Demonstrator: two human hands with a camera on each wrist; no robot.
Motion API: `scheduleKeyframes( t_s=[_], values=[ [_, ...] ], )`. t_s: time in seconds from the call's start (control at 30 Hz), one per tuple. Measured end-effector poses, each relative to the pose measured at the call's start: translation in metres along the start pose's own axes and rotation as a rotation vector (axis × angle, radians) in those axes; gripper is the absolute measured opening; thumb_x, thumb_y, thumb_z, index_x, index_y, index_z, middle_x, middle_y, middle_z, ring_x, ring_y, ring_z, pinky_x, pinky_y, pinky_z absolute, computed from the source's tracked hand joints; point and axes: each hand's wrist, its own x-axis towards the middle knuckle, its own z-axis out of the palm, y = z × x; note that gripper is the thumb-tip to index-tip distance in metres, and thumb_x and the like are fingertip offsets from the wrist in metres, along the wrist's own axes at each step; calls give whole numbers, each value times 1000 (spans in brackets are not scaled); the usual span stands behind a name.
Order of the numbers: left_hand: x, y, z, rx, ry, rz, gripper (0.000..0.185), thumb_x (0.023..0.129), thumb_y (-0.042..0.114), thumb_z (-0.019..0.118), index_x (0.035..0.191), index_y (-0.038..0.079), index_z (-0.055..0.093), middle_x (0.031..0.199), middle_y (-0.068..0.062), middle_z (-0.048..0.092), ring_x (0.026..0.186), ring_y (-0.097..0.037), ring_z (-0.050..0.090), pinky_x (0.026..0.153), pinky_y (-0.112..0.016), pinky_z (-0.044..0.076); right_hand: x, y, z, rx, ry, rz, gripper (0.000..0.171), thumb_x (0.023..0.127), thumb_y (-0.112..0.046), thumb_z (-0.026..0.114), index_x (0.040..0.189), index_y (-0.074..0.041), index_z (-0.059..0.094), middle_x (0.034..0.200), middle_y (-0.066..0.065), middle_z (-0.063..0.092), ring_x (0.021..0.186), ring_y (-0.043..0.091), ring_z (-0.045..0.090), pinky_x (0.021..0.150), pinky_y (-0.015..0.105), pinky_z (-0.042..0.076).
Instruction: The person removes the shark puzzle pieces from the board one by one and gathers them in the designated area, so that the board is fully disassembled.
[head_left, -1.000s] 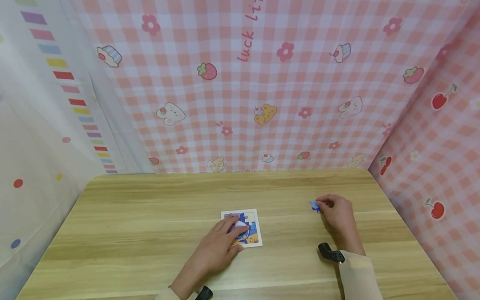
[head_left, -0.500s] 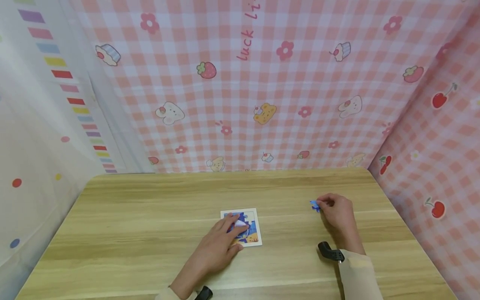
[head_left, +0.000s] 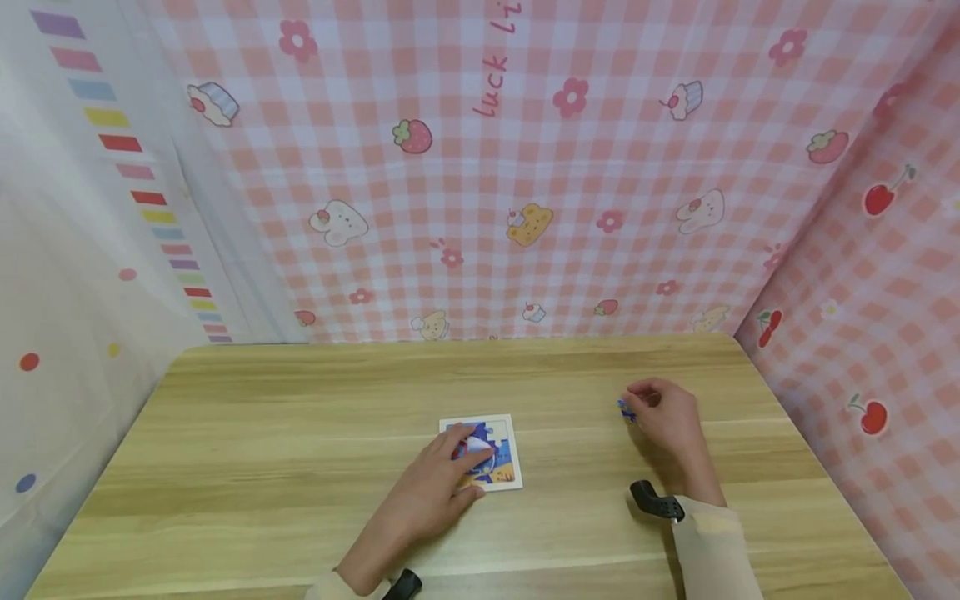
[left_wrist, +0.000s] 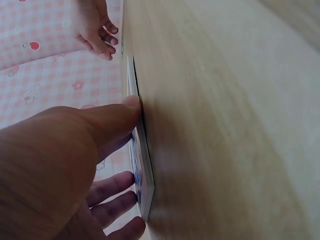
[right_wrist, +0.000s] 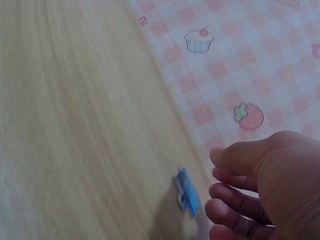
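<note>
A small square jigsaw puzzle board (head_left: pixel 516 465) with a white border lies on the table near its middle. My left hand (head_left: pixel 431 487) rests on its left part, fingers extended over the picture. In the left wrist view the thumb (left_wrist: pixel 115 120) touches the board's near edge. Much of the picture is hidden under this hand. To the right, my right hand (head_left: pixel 666 417) is beside a blue jigsaw piece (head_left: pixel 626 411). In the right wrist view that piece (right_wrist: pixel 187 194) is tilted, with a narrow gap between it and the loosely bent fingers (right_wrist: pixel 222 212).
The wooden table (head_left: pixel 300 417) runs back to a pink checked cloth (head_left: pixel 480 183). Another checked cloth (head_left: pixel 877 333) hangs at the right, and a white dotted one (head_left: pixel 67 317) at the left. Black camera mounts (head_left: pixel 656 502) sit at the sleeves.
My right hand has shifted slightly up and left. The blue jigsaw piece has tipped and now looks narrower. My left hand stays on the puzzle board.
</note>
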Motion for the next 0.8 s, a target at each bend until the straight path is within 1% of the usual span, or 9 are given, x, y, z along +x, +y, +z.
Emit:
scheduleKeyframes(
  t_s=[0.13,0.27,0.47,0.63,0.73,0.8],
  values=[
    [0,-4,0,-12,13,1,51,97,35,70,146,24,59,166,-10,34,153,-35,34,124,-53,34,1,-13,1,22,-22,-4,21,98,-21,69,107,-2,74,98,17,75,88,25,68,69,26,52],
    [-1,-7,-3,-36,21,7,51,96,33,71,145,24,60,166,-13,33,152,-36,36,120,-53,40,0,-24,4,46,-47,-12,21,98,-19,68,108,-1,74,97,17,74,87,25,66,69,26,52],
    [-3,-10,-8,-64,2,9,53,95,32,72,146,25,59,166,-12,30,151,-34,37,113,-55,47,0,-36,15,49,-63,-79,17,98,-16,69,105,-1,74,98,16,74,86,25,67,71,27,53],
    [-4,-10,-12,-60,-19,20,53,96,31,72,147,26,59,166,-11,31,155,-34,30,114,-58,46,-5,-46,28,65,-90,-113,15,97,-16,69,104,-2,73,95,13,73,84,22,66,71,27,54],
    [-5,-9,-15,-77,-34,24,53,96,29,72,146,25,59,167,-13,30,156,-38,25,115,-60,43,-8,-51,35,77,-110,-125,15,97,-16,69,104,-3,73,94,11,72,82,19,65,69,25,53],
    [-6,-8,-16,-93,-45,21,53,96,29,72,146,25,59,167,-15,28,156,-40,25,116,-62,42,-10,-54,40,83,-123,-137,16,97,-16,70,105,-2,73,92,10,72,81,18,65,69,24,53]
  ],
)
